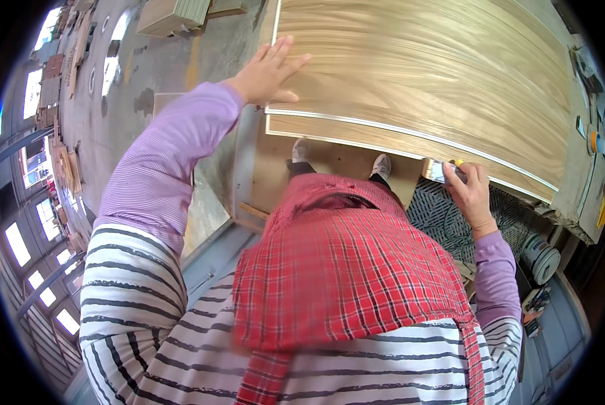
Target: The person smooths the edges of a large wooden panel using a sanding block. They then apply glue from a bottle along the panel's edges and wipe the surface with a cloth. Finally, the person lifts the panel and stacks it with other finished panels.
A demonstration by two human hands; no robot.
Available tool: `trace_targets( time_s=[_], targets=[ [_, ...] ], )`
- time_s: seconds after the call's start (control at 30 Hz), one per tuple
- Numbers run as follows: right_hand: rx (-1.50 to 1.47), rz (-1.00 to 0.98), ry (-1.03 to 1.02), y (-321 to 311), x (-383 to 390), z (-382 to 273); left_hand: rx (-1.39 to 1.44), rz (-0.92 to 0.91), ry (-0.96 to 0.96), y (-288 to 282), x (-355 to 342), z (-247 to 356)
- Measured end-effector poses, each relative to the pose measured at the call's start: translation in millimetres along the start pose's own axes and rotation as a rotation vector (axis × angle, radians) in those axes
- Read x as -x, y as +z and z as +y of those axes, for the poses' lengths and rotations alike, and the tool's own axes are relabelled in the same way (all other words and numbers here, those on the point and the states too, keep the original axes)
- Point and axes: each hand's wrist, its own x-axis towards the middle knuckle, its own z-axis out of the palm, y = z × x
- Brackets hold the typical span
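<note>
A large wood-grain panel (410, 67) with thin white edges lies flat in front of me. Along its near side shows a strip of another wood-grain board (383, 137), also white-edged. My left hand (267, 73) is open, its spread fingers lying at the panel's left end. At the near edge, toward the right, my right hand (470, 196) grips a small block-like hand tool (435, 170) with a shiny face and a tan side. A yellow bit shows by my fingers. The tool sits against the board's edge; its underside is hidden.
A stack of boards (171, 17) stands on the floor at the far left. Rolls of tape (594, 142) lie on the bench at the right. Below the right side are a dark patterned cloth (444, 216) and a white bucket-like container (540, 260).
</note>
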Motion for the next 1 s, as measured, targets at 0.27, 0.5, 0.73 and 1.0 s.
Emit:
trace_targets(
  time_s=[0.27,0.5,0.73,1.0],
  targets=[
    [-0.127,-0.009,-0.082,80.3,-130.6,-143.0,0.076,0.113,0.072,25.9,-6.1,-6.4],
    [-0.14,0.033,0.014,117.5,-204.3,-231.3,0.083,0.081,0.089,20.1,-7.6,-4.3],
    [0.088,-0.083,0.295,48.8,-68.6,-120.9,0.114,0.084,0.088,16.8,-5.5,-12.2],
    [-0.506,1.107,1.586,9.5,118.9,-80.9,0.159,0.273,0.287,14.1,-19.4,-21.8]
  ],
)
